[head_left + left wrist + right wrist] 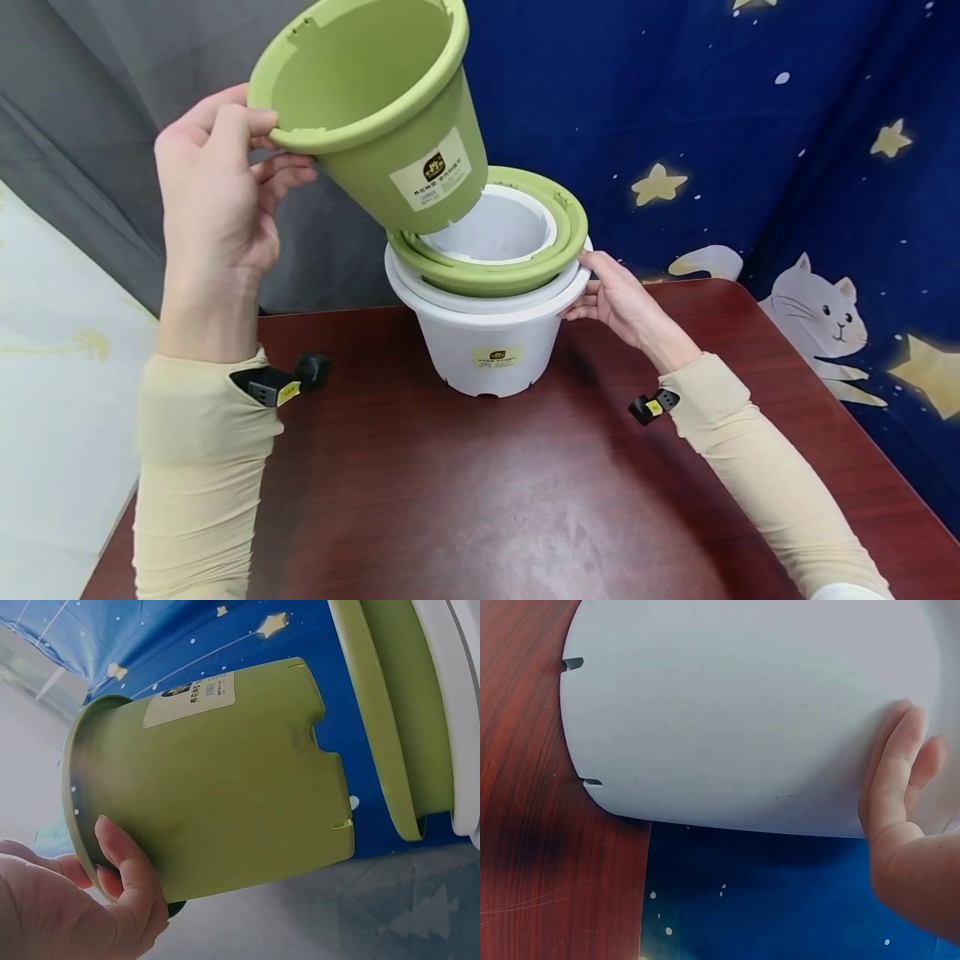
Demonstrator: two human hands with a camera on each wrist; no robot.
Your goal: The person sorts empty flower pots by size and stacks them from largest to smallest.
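Observation:
A green plastic flower pot [375, 171] hangs tilted in the air, its mouth turned toward the upper left and a paper label on its side. My left hand [213, 179] pinches its rim; in the left wrist view, bent fingers [135, 877] press its outer wall. Below stands a nested stack: a large white pot [450, 342] outermost, a green pot [517, 279] inside it and a smaller white pot [498, 221] innermost. My right hand [618, 300] grips the large white pot's rim on the right, thumb above and fingers [896, 761] against the wall below.
The stack stands on a dark red wooden table [480, 500], near its back edge. Behind hang a grey curtain [330, 225] and a blue curtain [720, 150] printed with stars and a cat. A pale cloth or panel [60, 375] borders the left side.

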